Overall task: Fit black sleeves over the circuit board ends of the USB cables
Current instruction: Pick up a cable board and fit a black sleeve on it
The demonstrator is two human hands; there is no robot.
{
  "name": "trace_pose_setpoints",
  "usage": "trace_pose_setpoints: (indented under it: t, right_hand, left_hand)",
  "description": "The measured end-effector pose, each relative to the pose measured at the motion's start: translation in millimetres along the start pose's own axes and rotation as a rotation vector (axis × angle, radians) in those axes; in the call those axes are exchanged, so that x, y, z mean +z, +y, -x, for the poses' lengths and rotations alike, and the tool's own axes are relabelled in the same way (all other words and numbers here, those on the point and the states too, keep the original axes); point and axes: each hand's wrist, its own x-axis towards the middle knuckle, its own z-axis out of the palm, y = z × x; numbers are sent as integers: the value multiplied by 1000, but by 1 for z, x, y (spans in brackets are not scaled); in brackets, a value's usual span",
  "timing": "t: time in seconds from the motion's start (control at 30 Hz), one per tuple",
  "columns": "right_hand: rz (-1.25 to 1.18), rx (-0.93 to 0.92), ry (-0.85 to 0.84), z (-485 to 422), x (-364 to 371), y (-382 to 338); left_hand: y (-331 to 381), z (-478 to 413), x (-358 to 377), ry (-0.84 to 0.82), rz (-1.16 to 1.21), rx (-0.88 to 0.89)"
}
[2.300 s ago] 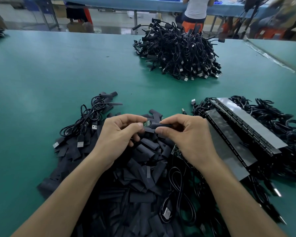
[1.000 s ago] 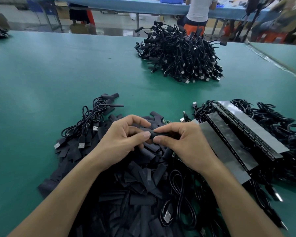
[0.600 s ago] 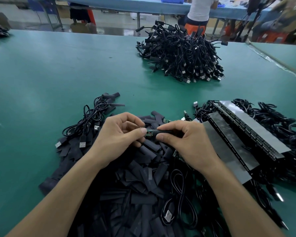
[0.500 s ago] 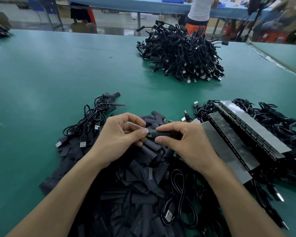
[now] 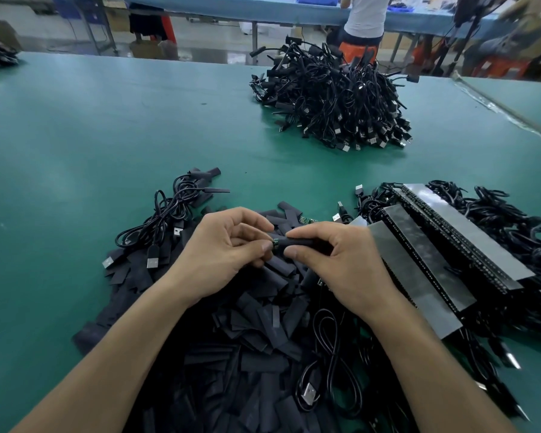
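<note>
My right hand (image 5: 334,264) pinches a black sleeve (image 5: 295,242) between thumb and forefinger, held level above the pile. A small green tip of a circuit board (image 5: 275,242) sticks out of the sleeve's left end. My left hand (image 5: 222,254) pinches that board tip with thumb and fingers. The cable behind the sleeve is hidden under my right hand. Below both hands lies a heap of loose black sleeves (image 5: 247,332). A bare green board end (image 5: 306,220) lies just beyond my fingers.
A large heap of black USB cables (image 5: 331,98) sits far on the green table (image 5: 75,135). A few cables (image 5: 166,220) lie left of my hands. To the right, grey-taped strips of boards (image 5: 434,251) rest on tangled cables. A person stands behind the far table.
The sleeve has slid left along the board, so less green shows at its left end than before. Both hands stay in nearly the same place.
</note>
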Motion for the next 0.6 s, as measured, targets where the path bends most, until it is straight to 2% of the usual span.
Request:
trace_pose_setpoints:
  t: [0.3,0.47,0.6]
  right_hand:
    - [42,-59,10,1,3,-3]
    - [176,-145,-54,1,3,-3]
    - [219,-179,-2,2,5,-1]
  left_hand:
    - [1,0,-1,-32,19,-35]
    - [1,-1,-1,-31,33,-50]
    - [-1,0,-2,-22,36,-52]
